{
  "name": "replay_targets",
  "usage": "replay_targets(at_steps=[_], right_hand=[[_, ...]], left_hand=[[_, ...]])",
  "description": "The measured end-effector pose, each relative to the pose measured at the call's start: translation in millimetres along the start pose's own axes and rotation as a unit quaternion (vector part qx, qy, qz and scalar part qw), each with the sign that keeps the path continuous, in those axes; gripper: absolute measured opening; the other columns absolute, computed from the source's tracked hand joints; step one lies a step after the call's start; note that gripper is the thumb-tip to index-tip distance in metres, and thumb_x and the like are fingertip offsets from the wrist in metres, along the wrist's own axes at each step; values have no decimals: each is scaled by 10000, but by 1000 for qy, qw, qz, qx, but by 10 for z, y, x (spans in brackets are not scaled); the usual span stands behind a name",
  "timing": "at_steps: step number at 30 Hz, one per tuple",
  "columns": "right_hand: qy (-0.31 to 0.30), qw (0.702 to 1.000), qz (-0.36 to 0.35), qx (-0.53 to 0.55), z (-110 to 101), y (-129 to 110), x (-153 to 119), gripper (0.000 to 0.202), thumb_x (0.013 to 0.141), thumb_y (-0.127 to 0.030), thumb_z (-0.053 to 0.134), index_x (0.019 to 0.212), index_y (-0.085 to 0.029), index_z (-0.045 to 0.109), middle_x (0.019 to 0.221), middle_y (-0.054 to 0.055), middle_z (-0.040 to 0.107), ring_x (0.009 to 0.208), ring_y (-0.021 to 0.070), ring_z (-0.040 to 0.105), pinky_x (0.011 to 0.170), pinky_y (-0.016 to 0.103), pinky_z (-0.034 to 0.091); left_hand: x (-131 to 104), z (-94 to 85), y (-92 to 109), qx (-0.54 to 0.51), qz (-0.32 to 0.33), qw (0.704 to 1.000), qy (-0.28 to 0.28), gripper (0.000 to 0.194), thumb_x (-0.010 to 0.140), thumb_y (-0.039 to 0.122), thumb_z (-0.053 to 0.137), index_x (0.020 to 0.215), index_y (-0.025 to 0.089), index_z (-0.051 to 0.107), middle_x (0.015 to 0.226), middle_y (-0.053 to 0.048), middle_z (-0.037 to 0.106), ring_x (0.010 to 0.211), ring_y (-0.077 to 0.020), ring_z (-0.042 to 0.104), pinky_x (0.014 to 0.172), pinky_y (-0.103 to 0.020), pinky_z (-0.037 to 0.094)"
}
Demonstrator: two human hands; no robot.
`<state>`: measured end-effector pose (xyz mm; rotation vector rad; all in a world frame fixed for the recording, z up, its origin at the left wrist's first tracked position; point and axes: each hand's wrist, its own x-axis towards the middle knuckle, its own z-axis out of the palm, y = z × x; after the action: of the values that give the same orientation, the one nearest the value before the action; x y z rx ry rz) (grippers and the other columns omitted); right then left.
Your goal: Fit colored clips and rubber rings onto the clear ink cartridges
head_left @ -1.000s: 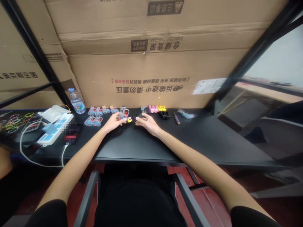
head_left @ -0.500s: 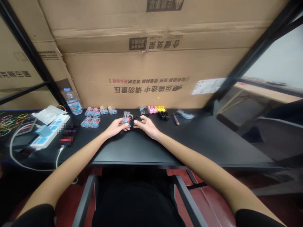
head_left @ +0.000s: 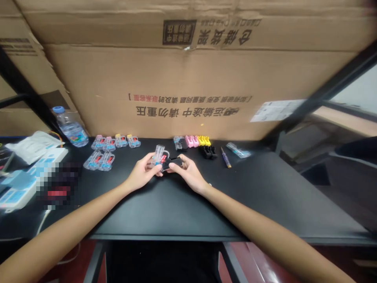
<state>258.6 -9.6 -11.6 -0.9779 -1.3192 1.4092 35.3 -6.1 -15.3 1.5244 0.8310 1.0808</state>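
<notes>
My left hand (head_left: 143, 171) is closed around a clear plastic casing (head_left: 159, 153) with red and blue parts inside, held just above the desk. Thumb and fingers of my right hand (head_left: 191, 173) pinch a black plastic piece (head_left: 174, 162) against the right side of that casing. The two parts touch; whether they are joined I cannot tell. Beyond my hands stand pink clips (head_left: 192, 141), yellow clips (head_left: 204, 140), black clips (head_left: 208, 151) and another clear casing with a black part (head_left: 180, 143).
Several clear casings with pink or yellow tops (head_left: 109, 144) sit at the left. Behind them is a water bottle (head_left: 72, 127), near a white power strip (head_left: 32, 182). A screwdriver (head_left: 226, 158) and a clear packet (head_left: 238, 150) lie right. Cardboard (head_left: 188, 74) walls the back.
The camera view has moved closer to the desk. The black piece now lies flatter and shows more of its length between my hands. Both hands keep their hold.
</notes>
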Motion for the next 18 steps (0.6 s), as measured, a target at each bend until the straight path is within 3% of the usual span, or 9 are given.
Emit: replay_targets(at_steps=[8, 12, 18], right_hand=[[17, 997, 63, -40, -26, -42, -52, 472, 810, -577, 898, 895, -237, 582, 899, 26, 796, 859, 221, 772, 818, 351, 585], [23, 995, 91, -32, -30, -63, -43, 506, 797, -594, 904, 871, -240, 550, 864, 14, 780, 794, 203, 732, 739, 326, 548], [23, 994, 107, -18, -28, -108, -30, 559, 763, -624, 918, 832, -238, 519, 801, -7, 742, 728, 178, 677, 692, 309, 508]], left_hand=[[-44, 18, 34, -10, -66, 998, -15, 530, 990, 452, 722, 1395, 130, 606, 1148, -145, 794, 817, -212, 816, 813, -332, 676], [-59, 42, 24, -9, -100, 995, -8, 578, 1002, 476, 706, 1431, 109, 582, 1082, -156, 812, 856, -250, 828, 832, -354, 680], [-62, 61, -9, -3, -95, 995, 0, 559, 1006, 464, 703, 1413, 96, 596, 1034, -153, 823, 848, -254, 835, 837, -364, 690]])
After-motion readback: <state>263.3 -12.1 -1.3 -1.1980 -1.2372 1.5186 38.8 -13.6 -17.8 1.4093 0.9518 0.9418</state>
